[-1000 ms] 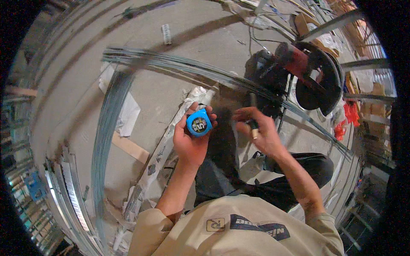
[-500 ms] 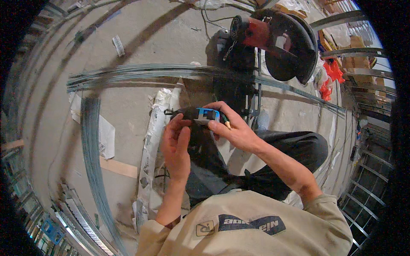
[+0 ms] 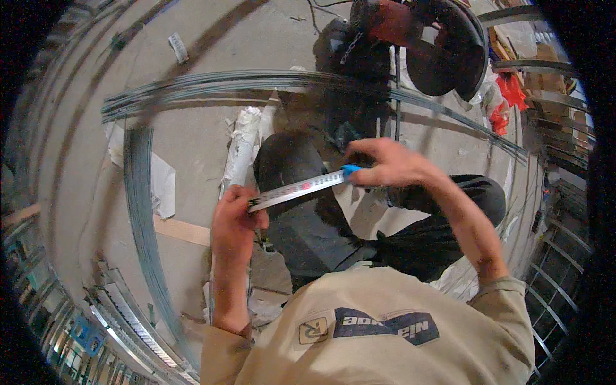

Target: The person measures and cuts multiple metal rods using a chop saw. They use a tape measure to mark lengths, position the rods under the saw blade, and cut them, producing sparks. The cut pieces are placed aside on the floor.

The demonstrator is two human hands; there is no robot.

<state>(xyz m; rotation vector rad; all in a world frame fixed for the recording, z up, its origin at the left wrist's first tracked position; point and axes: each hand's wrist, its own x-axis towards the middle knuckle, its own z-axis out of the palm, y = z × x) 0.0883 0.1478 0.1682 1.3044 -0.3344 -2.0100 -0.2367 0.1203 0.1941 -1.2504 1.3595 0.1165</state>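
Note:
My right hand [image 3: 391, 165] is closed around a blue tape measure case [image 3: 350, 171], which is mostly hidden by its fingers. A silver tape blade [image 3: 296, 188] runs out of the case down and leftward to my left hand [image 3: 233, 217], whose curled fingers grip its end. The blade crosses above my knee in dark trousers [image 3: 289, 157]. Beyond the left hand lies a long white wrapped bundle [image 3: 240, 157] on the floor.
A dark machine [image 3: 443, 48] with a red part and chain stands at top right. Long grey rod bundles [image 3: 140, 186] lie across the floor, beside a wooden board [image 3: 179, 229] and white paper [image 3: 165, 192]. Red plastic [image 3: 511, 91] and metal framing [image 3: 555, 282] line the right side.
The tape case, earlier in my left hand, passed into my right hand. My hands have since moved apart, drawing out the blade: the left down and leftward, the right up and rightward.

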